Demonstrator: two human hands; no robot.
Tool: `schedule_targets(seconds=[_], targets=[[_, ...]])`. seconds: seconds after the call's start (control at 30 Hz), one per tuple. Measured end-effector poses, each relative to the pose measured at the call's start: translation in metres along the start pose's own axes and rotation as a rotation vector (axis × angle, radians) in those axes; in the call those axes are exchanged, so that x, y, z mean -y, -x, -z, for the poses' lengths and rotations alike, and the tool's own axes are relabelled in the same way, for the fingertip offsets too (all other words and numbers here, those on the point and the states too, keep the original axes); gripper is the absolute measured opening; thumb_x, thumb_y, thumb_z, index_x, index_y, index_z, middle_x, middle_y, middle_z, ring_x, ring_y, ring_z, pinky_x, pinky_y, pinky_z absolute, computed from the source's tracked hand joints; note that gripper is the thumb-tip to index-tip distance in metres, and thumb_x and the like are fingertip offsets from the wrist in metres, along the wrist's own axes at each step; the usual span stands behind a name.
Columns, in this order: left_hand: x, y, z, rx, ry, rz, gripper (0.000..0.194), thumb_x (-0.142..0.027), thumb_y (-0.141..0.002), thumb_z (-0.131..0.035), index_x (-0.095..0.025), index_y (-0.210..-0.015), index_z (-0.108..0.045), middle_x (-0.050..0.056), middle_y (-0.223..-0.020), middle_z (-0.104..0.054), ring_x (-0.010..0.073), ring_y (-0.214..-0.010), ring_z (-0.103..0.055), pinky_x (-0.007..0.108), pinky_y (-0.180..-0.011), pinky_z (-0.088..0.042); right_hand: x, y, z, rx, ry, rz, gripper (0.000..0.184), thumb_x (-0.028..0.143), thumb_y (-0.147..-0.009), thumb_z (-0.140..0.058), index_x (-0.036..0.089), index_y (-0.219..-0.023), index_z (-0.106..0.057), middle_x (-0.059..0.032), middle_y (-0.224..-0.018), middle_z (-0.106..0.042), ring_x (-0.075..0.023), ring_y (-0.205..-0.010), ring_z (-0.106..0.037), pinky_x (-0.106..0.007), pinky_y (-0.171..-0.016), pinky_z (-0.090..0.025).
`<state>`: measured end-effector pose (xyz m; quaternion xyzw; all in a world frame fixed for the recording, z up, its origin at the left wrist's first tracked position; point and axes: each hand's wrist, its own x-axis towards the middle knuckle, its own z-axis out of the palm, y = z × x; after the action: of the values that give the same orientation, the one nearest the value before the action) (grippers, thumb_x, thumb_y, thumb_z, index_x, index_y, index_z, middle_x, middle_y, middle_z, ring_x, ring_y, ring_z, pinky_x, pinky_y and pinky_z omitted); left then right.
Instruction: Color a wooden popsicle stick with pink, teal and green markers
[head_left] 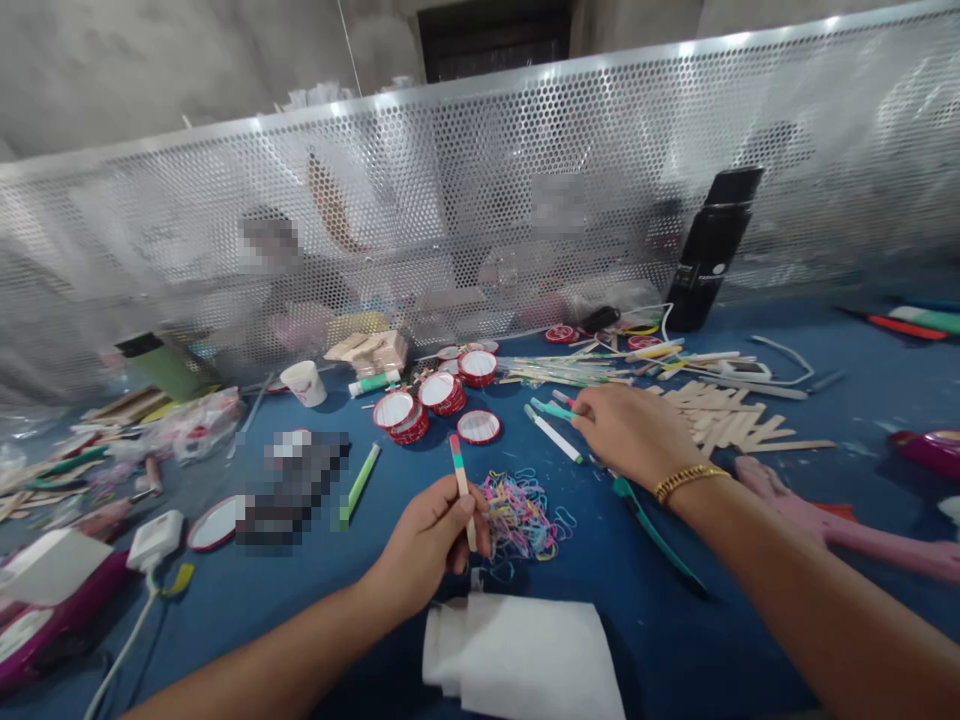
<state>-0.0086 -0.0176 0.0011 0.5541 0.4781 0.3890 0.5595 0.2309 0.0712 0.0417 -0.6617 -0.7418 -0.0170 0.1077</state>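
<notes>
I have one view to work from, worn on the person's head and looking forward and down across the blue surface (667,640). It sits near enough that the forearms (795,560) run in from the lower left and right, putting the left hand (429,535) and right hand (634,428) close to mid-frame. Farther off, I see a perforated metal panel (465,200), its top edge slanting up rightward, with concrete wall (187,80) above.

Stick (459,465) partly hidden (behind left hand (431,535)); white sheet (536,655) cut by bottom edge.
</notes>
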Motion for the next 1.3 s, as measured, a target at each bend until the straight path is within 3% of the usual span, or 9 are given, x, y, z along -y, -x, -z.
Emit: schedule_targets(seconds=[0.37,0.8,1.1,1.3], targets=[[-0.001,0.0,-0.002,0.0,-0.007,-0.015,0.034,-0.051,-0.088,-0.055,-0.017,-0.086,-0.055,-0.002,-0.06,-0.062,0.0047,-0.039,-0.04,0.017,-0.039,-0.025,0.002,-0.013,-0.025,0.078,0.086,-0.024,0.025,0.024,-0.089,-0.052,0.013,-0.1,-0.072,-0.0167,-0.106,-0.074,-0.0281,-0.1,-0.069,-0.033,-0.077,-0.047],[-0.004,0.001,-0.003,0.0,-0.017,-0.015,0.034,-0.051,-0.088,-0.054,-0.017,-0.086,-0.054,-0.001,-0.06,-0.062,0.0056,-0.04,-0.04,0.018,-0.04,-0.026,0.008,-0.024,-0.035,0.076,0.115,-0.011,0.028,0.017,-0.086,-0.05,0.016,-0.1,-0.074,-0.0169,-0.104,-0.075,-0.0277,-0.097,-0.07,-0.033,-0.073,-0.048],[-0.002,0.002,-0.002,-0.001,-0.034,-0.014,0.033,-0.05,-0.09,-0.052,-0.017,-0.088,-0.054,-0.001,-0.061,-0.062,0.0056,-0.041,-0.04,0.018,-0.041,-0.027,0.01,-0.025,-0.041,-0.013,0.095,0.024,0.032,0.037,-0.092,-0.05,0.015,-0.101,-0.072,-0.0136,-0.098,-0.075,-0.0262,-0.091,-0.068,-0.032,-0.071,-0.045],[-0.002,0.002,-0.003,0.007,-0.026,-0.025,0.033,-0.05,-0.09,-0.053,-0.017,-0.087,-0.055,-0.001,-0.061,-0.062,0.0057,-0.04,-0.039,0.019,-0.04,-0.027,0.01,-0.038,-0.041,-0.1,0.08,0.103,0.035,0.025,-0.096,-0.04,0.021,-0.111,-0.071,-0.013,-0.107,-0.071,-0.0278,-0.103,-0.06,-0.038,-0.084,-0.04]])
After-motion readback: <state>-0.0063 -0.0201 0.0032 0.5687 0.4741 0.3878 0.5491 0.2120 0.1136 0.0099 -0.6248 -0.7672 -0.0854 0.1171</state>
